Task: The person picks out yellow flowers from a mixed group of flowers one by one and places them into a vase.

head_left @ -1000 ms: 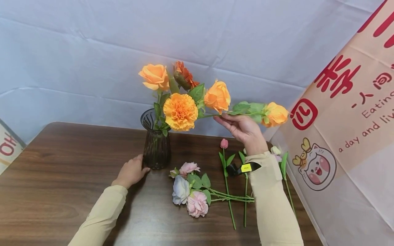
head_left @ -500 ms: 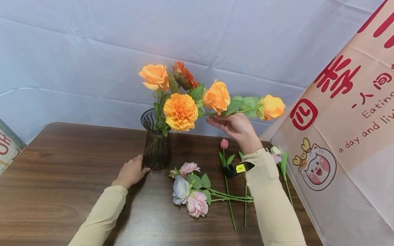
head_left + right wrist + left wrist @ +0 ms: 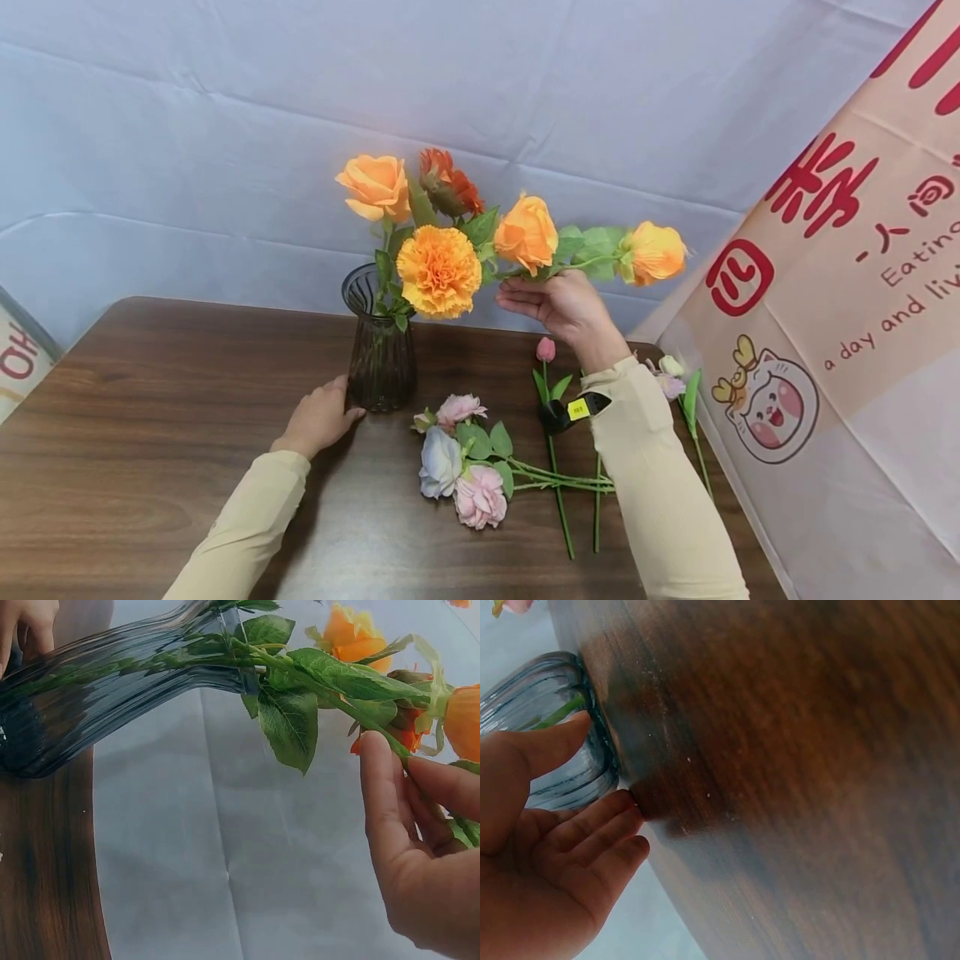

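Observation:
A dark ribbed glass vase (image 3: 382, 371) stands upright on the wooden table (image 3: 187, 392). My left hand (image 3: 318, 417) holds its lower left side, thumb in front and fingers behind; the left wrist view shows the thumb (image 3: 551, 746) over the glass. Inside the vase are an orange rose (image 3: 375, 187), a yellow-orange carnation (image 3: 439, 272), a rust-red flower (image 3: 452, 185) and another orange rose (image 3: 526, 233) leaning right. My right hand (image 3: 573, 310) pinches the green stem of a yellow-orange rose (image 3: 652, 253), lying nearly level. Its stem's lower end is hidden behind the other blooms.
Pink peonies (image 3: 480, 497) and a pale blue rose (image 3: 440, 462) lie in front of the vase, stems pointing right. A pink tulip (image 3: 546, 350) and other stems lie under and beside the right forearm. A pale cloth wall (image 3: 225, 150) and a printed banner (image 3: 832, 275) enclose the table.
My right hand has moved left with the yellow-orange rose, whose bloom has also risen slightly. My left hand and the vase have stayed in place.

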Demonstrator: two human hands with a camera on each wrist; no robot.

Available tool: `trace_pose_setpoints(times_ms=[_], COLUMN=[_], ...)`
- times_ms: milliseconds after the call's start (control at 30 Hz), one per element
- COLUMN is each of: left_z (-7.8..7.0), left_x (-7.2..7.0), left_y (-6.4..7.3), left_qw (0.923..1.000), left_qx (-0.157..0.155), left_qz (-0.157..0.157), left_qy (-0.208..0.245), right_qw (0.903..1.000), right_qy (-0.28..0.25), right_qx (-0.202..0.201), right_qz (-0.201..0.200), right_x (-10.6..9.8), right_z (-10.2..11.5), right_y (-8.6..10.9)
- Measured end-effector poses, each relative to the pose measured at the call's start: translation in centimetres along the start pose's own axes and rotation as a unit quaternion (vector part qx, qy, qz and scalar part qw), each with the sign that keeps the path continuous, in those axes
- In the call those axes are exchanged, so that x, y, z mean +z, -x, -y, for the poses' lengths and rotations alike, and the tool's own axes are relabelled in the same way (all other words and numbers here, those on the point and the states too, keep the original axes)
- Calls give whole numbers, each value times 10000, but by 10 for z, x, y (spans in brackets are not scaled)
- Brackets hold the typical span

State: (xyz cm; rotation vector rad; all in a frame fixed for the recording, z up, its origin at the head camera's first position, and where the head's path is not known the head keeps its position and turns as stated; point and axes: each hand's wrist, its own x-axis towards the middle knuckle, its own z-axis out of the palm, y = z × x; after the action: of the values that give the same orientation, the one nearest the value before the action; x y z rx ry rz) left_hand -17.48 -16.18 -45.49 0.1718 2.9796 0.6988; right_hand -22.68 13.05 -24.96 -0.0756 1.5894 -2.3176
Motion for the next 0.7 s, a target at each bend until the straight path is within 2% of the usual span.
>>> trace_pose_setpoints(times_ms=[500,700], left_z=[0,0], left_x=[0,0], left_y=[1,1], left_qw=[10000,10000], left_qx=[21,32], left_qz=[27,13], left_qy=[9,-9], right_qw=[9999,10000], right_qy=[-134,-36], right_qx=[-35,-11], right_qz=[49,31], right_x=[3,4], right_z=[0,-1], right_y=[-3,-4])
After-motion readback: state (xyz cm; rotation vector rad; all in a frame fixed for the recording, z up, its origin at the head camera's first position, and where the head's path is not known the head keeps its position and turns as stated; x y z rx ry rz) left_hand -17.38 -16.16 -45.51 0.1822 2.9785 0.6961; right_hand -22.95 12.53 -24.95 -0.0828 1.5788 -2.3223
